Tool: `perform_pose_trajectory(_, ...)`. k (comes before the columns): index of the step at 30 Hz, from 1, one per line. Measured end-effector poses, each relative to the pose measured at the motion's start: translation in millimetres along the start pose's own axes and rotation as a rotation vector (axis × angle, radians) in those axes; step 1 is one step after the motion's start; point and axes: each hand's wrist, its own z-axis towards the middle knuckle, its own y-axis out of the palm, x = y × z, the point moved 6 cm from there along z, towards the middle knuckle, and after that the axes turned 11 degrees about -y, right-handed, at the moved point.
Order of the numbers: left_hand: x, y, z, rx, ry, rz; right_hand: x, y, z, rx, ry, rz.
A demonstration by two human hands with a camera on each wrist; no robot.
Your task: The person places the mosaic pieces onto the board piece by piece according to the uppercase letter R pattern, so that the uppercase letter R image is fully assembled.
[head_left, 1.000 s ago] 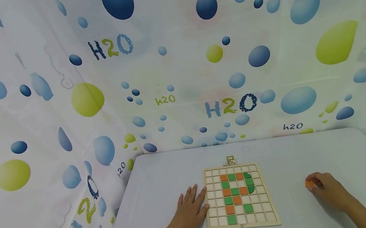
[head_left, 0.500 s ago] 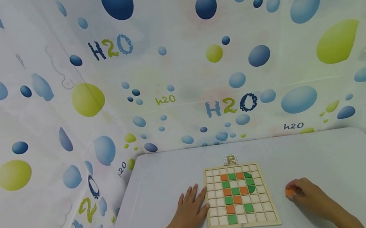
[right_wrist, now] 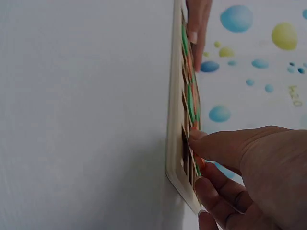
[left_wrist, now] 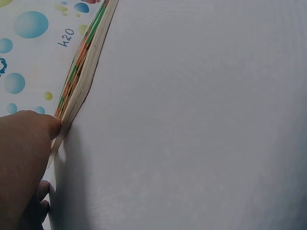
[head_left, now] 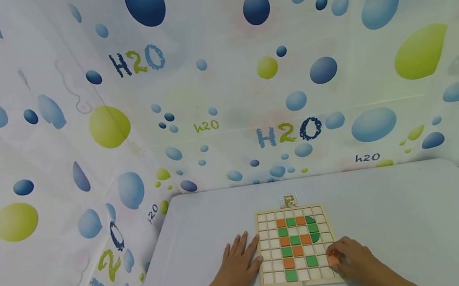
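Note:
A wooden grid board (head_left: 273, 285) lies on the white table, with orange and green tiles set in its squares in a letter-like shape. My left hand (head_left: 238, 266) lies flat beside its left edge with fingers straight, the thumb at the frame. In the left wrist view the left thumb (left_wrist: 50, 125) touches the board's side. My right hand (head_left: 354, 260) is over the board's lower right part and pinches an orange tile (head_left: 333, 260) between thumb and fingers. From the right wrist, the orange tile (right_wrist: 197, 158) shows partly behind the thumb, close over the grid.
A small pattern card (head_left: 288, 200) lies at the board's far edge, showing a similar letter shape. White table surface (head_left: 407, 200) extends to both sides. Behind it hangs a white curtain (head_left: 221, 90) printed with blue and green drops.
My right hand has moved left from the table at the right to over the board, bringing the orange tile along. The left hand has stayed in place.

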Motion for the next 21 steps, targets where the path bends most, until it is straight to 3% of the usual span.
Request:
perform_pose_trajectory(9, -3.5, 3.6, 3.2, 0.003, 0.004, 0.011, -23, 15, -3, 0.043, -0.209, -0.001)
perform_pose_trajectory(21, -3.8, -0.8, 0.7, 0.011, 0.003, 0.002, -35, 12, -5, 0.053, -0.362, -0.025)
